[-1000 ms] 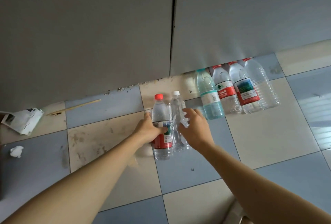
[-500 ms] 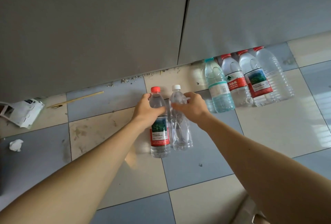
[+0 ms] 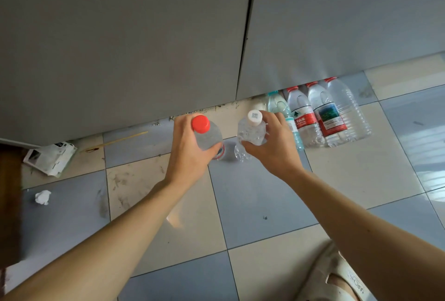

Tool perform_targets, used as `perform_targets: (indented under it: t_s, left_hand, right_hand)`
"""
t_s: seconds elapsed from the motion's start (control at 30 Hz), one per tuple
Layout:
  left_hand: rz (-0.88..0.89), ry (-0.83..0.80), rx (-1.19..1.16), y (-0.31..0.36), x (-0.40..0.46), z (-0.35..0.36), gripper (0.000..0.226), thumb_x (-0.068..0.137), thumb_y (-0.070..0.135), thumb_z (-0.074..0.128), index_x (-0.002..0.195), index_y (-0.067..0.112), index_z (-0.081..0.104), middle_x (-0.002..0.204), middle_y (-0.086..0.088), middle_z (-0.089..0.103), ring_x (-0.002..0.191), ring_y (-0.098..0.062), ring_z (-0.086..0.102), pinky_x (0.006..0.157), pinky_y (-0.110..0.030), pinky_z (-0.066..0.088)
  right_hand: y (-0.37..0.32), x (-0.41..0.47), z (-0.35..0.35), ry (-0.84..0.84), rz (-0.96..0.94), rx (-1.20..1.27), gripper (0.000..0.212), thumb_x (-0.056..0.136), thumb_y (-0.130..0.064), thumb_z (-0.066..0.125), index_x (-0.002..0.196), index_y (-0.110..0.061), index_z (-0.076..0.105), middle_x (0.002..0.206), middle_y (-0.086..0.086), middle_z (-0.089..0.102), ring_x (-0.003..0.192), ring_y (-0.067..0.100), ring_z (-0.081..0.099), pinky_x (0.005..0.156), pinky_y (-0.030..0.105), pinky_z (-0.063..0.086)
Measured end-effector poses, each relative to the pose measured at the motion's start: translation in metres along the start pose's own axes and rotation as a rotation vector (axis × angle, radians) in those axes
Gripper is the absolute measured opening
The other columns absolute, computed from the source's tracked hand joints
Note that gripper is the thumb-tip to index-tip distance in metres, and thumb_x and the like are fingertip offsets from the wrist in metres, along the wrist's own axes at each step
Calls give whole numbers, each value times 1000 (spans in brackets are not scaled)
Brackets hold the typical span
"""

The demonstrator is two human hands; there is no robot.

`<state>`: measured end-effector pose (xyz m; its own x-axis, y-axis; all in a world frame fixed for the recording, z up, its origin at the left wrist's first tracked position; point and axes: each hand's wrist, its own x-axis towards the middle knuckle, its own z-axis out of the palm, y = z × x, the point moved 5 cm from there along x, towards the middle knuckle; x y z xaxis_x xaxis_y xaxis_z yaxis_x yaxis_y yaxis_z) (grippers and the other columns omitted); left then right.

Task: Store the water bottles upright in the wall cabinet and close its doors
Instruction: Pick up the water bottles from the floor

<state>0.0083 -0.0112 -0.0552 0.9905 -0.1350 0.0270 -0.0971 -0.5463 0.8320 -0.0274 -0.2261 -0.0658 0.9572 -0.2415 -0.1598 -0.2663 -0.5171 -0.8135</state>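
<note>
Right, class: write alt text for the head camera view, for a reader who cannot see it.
The left hand grips a red-capped bottle and the right hand a white-capped bottle, both above a tiled floor. Four more bottles stand beneath closed grey cabinet doors.

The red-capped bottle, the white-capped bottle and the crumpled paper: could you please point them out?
red-capped bottle (image 3: 200,124), head view, on its cap.
white-capped bottle (image 3: 255,117), head view, on its cap.
crumpled paper (image 3: 42,197), head view, on its middle.
</note>
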Motion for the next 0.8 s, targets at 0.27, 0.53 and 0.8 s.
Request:
perform_targets:
  t_s: [0.27, 0.53, 0.8]
  left_hand:
    - [106, 22, 51, -9, -9, 13, 75, 69, 15, 93, 122, 30, 42, 120, 14, 35, 113, -8, 44, 99, -8, 34]
    - [-50, 2, -34, -30, -8, 23, 76, 65, 28, 95, 119, 40, 44, 120, 14, 48, 111, -10, 51, 91, -7, 36]
    - [-467, -114, -360, -82, -17, 56, 78, 69, 7, 92, 133, 24, 50, 127, 6, 65, 117, -12, 63, 103, -31, 50]
  right_hand:
    - [3, -5, 11, 35, -63, -20, 67, 74, -18, 88, 130, -19, 51, 123, -3, 46, 103, 9, 49, 88, 27, 50]
    - [21, -10, 17, -40, 39, 48, 91, 69, -27, 92, 143, -25, 39, 130, -6, 47, 113, 9, 52, 97, 28, 50]
    - [72, 2, 45, -239, 253, 377, 106, 70, -1, 89, 152, -28, 28, 139, -9, 47, 131, 24, 51, 101, 39, 53]
